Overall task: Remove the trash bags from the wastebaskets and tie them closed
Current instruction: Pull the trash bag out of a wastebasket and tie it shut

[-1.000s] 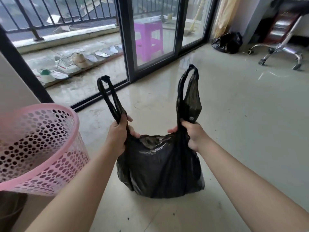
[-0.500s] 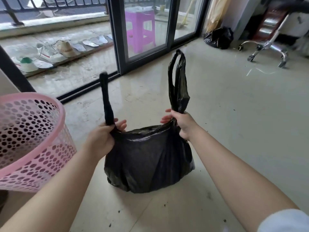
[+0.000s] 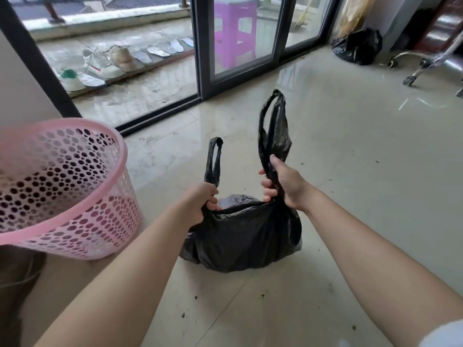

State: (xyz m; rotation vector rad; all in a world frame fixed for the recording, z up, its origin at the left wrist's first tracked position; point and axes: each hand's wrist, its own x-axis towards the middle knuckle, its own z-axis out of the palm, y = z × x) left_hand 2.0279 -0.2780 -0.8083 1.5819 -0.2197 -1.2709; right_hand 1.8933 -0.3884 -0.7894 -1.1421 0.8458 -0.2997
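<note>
Since a second ago the two handles have been drawn in closer together and the right one raised higher above the black trash bag (image 3: 244, 236), which sits on the tiled floor (image 3: 350, 171) just right of the pink wastebasket (image 3: 75, 186). The left hand (image 3: 198, 204) is closed in a fist around the base of the left handle (image 3: 214, 159); the right hand (image 3: 283, 184) is wrapped around the base of the right handle (image 3: 274, 128), both loops standing upright above the fists. The bag lies directly below and between the hands, its mouth stretched side to side from one grip to the other, neither hand clearly nearer, so crossing the loops over that gap looks like the next step in tying. A second black bag (image 3: 357, 46) rests far beyond the wastebasket, near the sliding glass door (image 3: 238, 46). No brand, label or readable writing is visible anywhere.
</note>
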